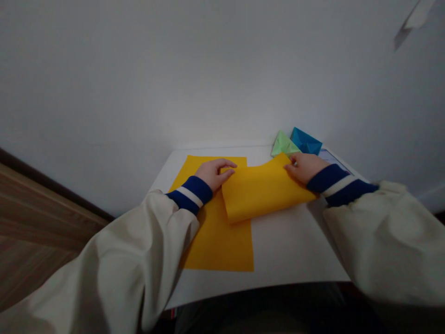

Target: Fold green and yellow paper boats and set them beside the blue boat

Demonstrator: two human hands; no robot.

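Note:
A yellow paper sheet (264, 190), bent over into a loose fold, lies across the white table (288, 250). My left hand (213, 172) pinches its left corner. At the sheet's far right corner my right hand (306, 166) grips the top edge. Under the folded sheet lies a second, flat yellow sheet (219, 241), partly covered by my left sleeve.
A green folded paper shape (283, 144) and a blue folded paper shape (306, 141) stand at the table's back right, against the white wall. A printed card (330, 157) lies beside them. Wooden floor shows at the left.

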